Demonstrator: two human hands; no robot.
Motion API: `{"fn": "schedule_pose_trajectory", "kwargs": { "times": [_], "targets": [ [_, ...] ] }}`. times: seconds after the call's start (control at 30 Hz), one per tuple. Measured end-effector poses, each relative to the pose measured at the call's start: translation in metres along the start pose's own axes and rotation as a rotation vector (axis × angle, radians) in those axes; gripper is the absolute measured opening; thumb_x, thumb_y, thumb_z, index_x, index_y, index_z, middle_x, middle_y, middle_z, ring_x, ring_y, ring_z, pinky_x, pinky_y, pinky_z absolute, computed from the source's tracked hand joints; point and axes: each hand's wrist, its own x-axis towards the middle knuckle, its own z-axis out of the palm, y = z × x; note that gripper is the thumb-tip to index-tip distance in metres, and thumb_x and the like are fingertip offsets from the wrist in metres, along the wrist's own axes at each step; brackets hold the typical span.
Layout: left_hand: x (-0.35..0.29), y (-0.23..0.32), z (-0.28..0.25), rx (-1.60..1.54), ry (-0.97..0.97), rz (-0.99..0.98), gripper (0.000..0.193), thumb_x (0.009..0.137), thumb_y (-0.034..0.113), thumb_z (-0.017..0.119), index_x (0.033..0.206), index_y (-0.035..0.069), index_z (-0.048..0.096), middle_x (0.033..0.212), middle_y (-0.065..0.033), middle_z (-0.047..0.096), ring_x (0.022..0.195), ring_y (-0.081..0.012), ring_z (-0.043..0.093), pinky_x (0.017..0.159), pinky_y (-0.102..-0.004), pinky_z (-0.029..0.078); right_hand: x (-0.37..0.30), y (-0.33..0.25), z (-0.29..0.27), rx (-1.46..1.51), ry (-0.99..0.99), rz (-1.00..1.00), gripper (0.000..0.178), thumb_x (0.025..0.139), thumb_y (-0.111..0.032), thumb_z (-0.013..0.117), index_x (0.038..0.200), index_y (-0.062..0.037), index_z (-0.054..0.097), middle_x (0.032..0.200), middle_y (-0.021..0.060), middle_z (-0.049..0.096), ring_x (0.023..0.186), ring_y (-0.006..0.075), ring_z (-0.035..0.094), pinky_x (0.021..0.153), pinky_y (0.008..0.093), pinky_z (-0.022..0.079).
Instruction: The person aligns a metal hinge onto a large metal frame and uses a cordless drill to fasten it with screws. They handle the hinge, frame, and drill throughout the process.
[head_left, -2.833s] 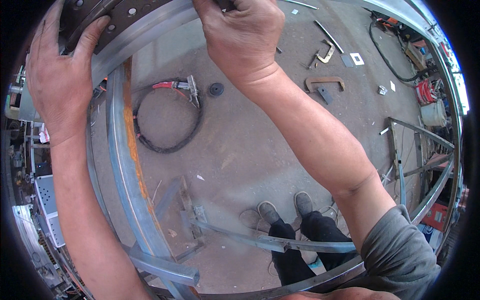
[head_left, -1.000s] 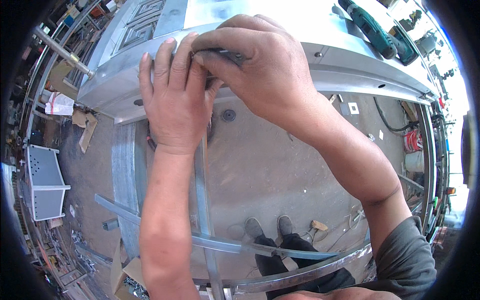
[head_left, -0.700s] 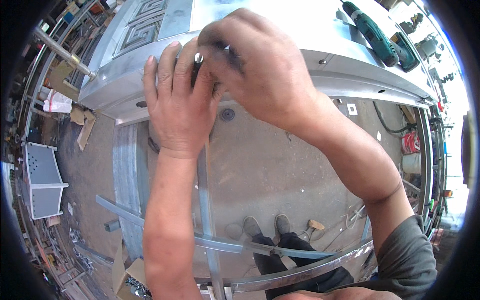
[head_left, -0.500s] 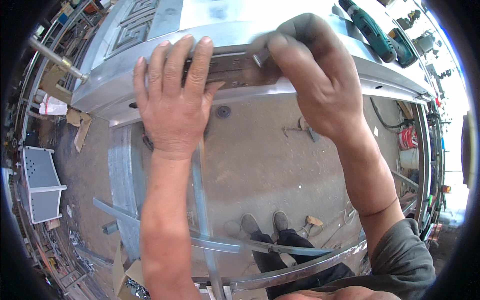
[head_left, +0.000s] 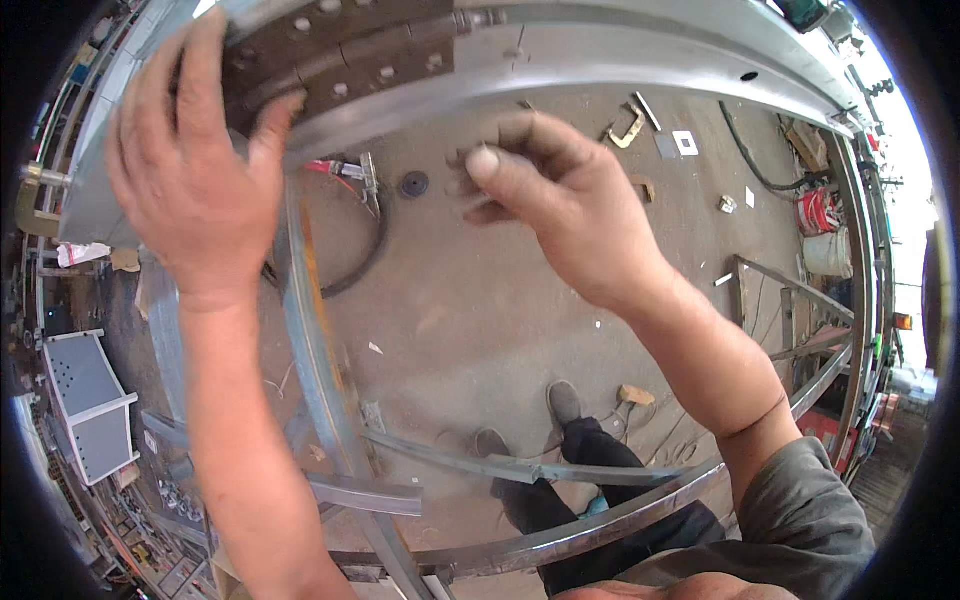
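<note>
My left hand (head_left: pixel 200 150) lies with its fingers outstretched against the metal frame, at the left end of a dark hinge plate (head_left: pixel 345 88). The plate has several round holes along it and sits on the side of a long silvery metal profile (head_left: pixel 600 78). A bright cylindrical end (head_left: pixel 485 18) shows beside the plate's right end. My right hand (head_left: pixel 575 205) hovers apart from the profile, on its near side. Its fingers are curled in close to the thumb and somewhat blurred; whatever they hold, if anything, is hidden.
On the floor lie a black disc (head_left: pixel 414 184), a clamp-shaped metal piece (head_left: pixel 627 127) and a dark hose (head_left: pixel 375 255). Metal bars (head_left: pixel 330 365) cross below my arms. A grey box-like frame (head_left: pixel 90 385) stands left, a red bucket (head_left: pixel 815 212) right. Part of a teal power tool (head_left: pixel 803 12) shows top right.
The view has shifted, bringing the hinge plate higher and further left. My right hand, earlier at the plate with a small metal cylinder, has drawn back toward me. My left hand stays on the frame.
</note>
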Motion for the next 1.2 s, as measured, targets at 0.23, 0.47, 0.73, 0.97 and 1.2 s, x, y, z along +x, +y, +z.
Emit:
{"fn": "schedule_pose_trajectory", "kwargs": {
  "times": [0.23, 0.47, 0.73, 0.97, 1.2],
  "targets": [
    [-0.002, 0.001, 0.007, 0.067, 0.078, 0.049, 0.071, 0.092, 0.056, 0.071, 0.151, 0.021, 0.05, 0.139, -0.0098, 0.062, 0.129, -0.0297, 0.059, 0.107, -0.046, 0.046, 0.028, 0.036, 0.031, -0.158, 0.245, -0.281, 0.026, 0.1, -0.02, 0.07, 0.118, -0.0011, 0.069, 0.1, 0.0035, 0.072, 0.091, 0.0092, 0.063, 0.082, 0.0271, 0.052],
    [-0.005, -0.002, 0.011, 0.101, 0.089, 0.078, 0.069, 0.092, 0.055, 0.071, 0.15, 0.025, 0.049, 0.14, -0.0104, 0.061, 0.131, -0.0298, 0.058, 0.107, -0.046, 0.047, 0.038, 0.037, 0.048, 0.049, 0.265, -0.376, 0.026, 0.095, -0.018, 0.068, 0.112, 0.0011, 0.073, 0.094, 0.0152, 0.074, 0.086, 0.0209, 0.07, 0.079, 0.0347, 0.055],
    [-0.007, 0.006, 0.005, -0.094, 0.112, 0.033, 0.059, 0.088, 0.038, 0.08, 0.139, 0.024, 0.052, 0.15, -0.0054, 0.049, 0.141, -0.026, 0.045, 0.115, -0.0453, 0.039, 0.038, -0.001, 0.059, 0.029, 0.284, -0.542, 0.019, 0.089, -0.003, 0.074, 0.108, -0.0032, 0.07, 0.084, 0.0113, 0.071, 0.071, 0.0257, 0.068, 0.065, 0.0348, 0.054],
    [-0.004, 0.013, 0.003, -0.159, 0.048, 0.023, 0.039, 0.08, 0.019, 0.081, 0.114, 0.032, 0.069, 0.149, 0.0028, 0.05, 0.144, -0.0261, 0.043, 0.122, -0.0596, 0.025, 0.064, -0.021, 0.05, -0.735, 0.423, -0.938, 0.014, 0.088, -0.02, 0.072, 0.096, -0.0084, 0.071, 0.089, 0.011, 0.072, 0.085, 0.0343, 0.069, 0.076, 0.0473, 0.055],
    [-0.004, 0.018, 0.0, -0.14, 0.01, -0.016, 0.032, 0.08, 0.018, 0.081, 0.108, 0.032, 0.073, 0.144, 0.0018, 0.054, 0.143, -0.0254, 0.043, 0.122, -0.0578, 0.027, 0.068, -0.004, 0.036, -0.761, 0.193, -0.976, 0.016, 0.092, -0.012, 0.072, 0.106, -0.0084, 0.066, 0.097, 0.0123, 0.07, 0.093, 0.0345, 0.069, 0.077, 0.042, 0.055]
  ]
}}
